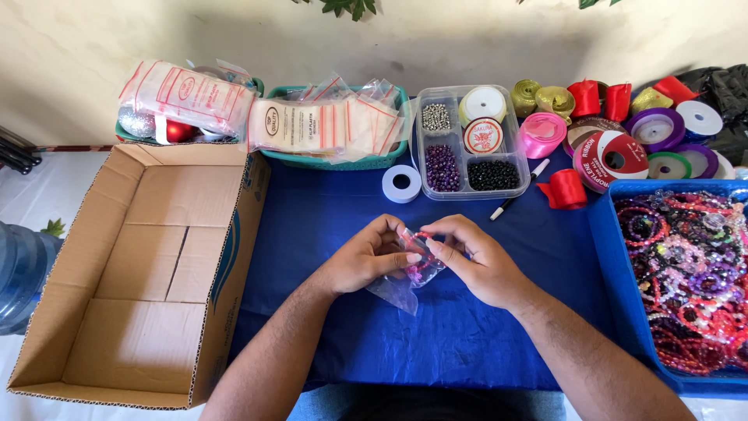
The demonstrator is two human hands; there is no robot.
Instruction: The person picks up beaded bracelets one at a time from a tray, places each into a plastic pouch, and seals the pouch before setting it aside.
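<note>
Over the blue tablecloth [436,335], my left hand [366,257] and my right hand [475,257] meet at the middle of the table. Both pinch a small clear plastic bag [401,290] that hangs down between them. A pink and red bead bracelet [421,263] sits at the bag's mouth, partly inside it and partly hidden by my fingers. My right thumb and fingers press on the bracelet, while my left fingers hold the bag's edge.
An open cardboard box [148,265] stands at left. A blue bin [612,257] of bead bracelets is at right. At the back are teal baskets of packets [331,125], a clear bead organiser [467,140], a white tape roll [401,183], ribbon spools [615,132] and a marker [518,189].
</note>
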